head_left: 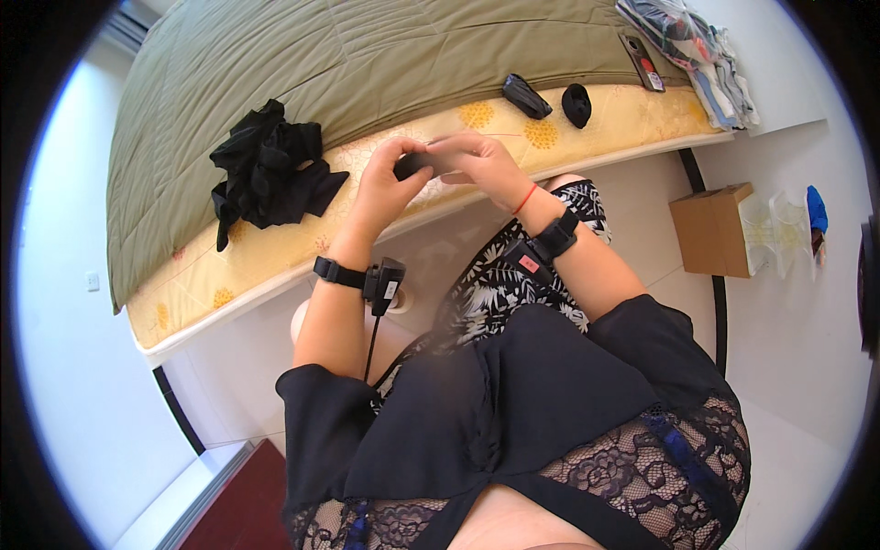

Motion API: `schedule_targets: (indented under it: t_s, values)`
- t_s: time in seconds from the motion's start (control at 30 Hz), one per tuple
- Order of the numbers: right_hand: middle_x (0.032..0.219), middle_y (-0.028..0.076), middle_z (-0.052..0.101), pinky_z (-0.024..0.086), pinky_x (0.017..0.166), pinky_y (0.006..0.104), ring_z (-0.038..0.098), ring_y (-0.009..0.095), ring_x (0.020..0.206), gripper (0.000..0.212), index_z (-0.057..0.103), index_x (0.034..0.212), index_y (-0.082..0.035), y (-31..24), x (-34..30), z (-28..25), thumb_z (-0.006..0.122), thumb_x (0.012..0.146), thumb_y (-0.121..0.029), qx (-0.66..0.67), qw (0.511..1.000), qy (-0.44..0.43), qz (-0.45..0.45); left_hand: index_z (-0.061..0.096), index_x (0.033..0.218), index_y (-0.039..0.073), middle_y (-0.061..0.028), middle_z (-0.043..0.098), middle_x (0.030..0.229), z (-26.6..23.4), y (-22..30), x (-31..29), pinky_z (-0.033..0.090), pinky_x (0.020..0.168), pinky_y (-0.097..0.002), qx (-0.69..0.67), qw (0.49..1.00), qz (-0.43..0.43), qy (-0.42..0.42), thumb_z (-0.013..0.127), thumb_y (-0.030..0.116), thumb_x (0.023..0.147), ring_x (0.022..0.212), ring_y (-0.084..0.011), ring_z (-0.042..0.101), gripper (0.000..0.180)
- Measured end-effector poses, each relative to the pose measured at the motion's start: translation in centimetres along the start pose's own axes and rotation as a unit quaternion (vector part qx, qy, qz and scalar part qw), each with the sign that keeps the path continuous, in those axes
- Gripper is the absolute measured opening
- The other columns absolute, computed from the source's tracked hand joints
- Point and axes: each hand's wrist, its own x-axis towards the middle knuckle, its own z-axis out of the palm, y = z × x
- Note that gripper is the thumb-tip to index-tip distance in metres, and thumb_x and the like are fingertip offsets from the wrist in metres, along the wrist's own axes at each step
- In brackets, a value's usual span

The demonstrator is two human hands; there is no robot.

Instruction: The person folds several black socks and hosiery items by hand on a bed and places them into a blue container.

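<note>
Both hands meet over the near edge of the bed, around a small black sock-like cloth bundle. My left hand has its thumb and fingers closed on the bundle's left side. My right hand is slightly blurred and curls over its right side, hiding part of it. Left of my hands lies a loose, crumpled heap of black cloth pieces. Beyond them to the right are a black rolled cloth bundle, longish in shape, and a rounder black balled bundle.
A green quilt covers the far part of the bed, over a yellow floral mattress. At the right end lie a phone and a plastic-wrapped clothes pile. A cardboard box sits low at right, and a dark red panel at lower left.
</note>
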Motion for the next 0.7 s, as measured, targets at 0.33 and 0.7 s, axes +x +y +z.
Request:
schedule_targets:
  t_s: [0.33, 0.7]
  values:
    - [0.102, 0.007, 0.054, 0.061, 0.061, 0.0307, 0.063, 0.017, 0.089, 0.016, 0.049, 0.094, -0.005, 3.0, 0.9, -1.5, 0.055, 0.081, 0.003, -0.043, 0.991, 0.115, -0.049, 0.054, 0.091, 0.006, -0.0096, 0.057, 0.098, 1.3, 0.3, 0.6, 0.043, 0.088, -0.0375, 0.106, 0.988, 0.115, 0.000, 0.075, 0.006, 0.072, 0.099, -0.0290, 0.052, 0.028]
    - [0.125, 0.006, 0.054, 0.059, 0.066, 0.0257, 0.061, 0.014, 0.099, 0.050, 0.048, 0.138, -0.011, -0.6, -0.6, 0.1, 0.065, 0.091, -0.014, -0.100, 0.995, 0.001, 0.010, 0.051, 0.082, 0.005, -0.0143, 0.056, 0.081, 1.1, -0.2, -0.1, 0.044, 0.071, -0.0409, 0.091, 0.989, 0.117, 0.024, 0.071, 0.007, 0.071, 0.082, -0.0349, 0.053, 0.023]
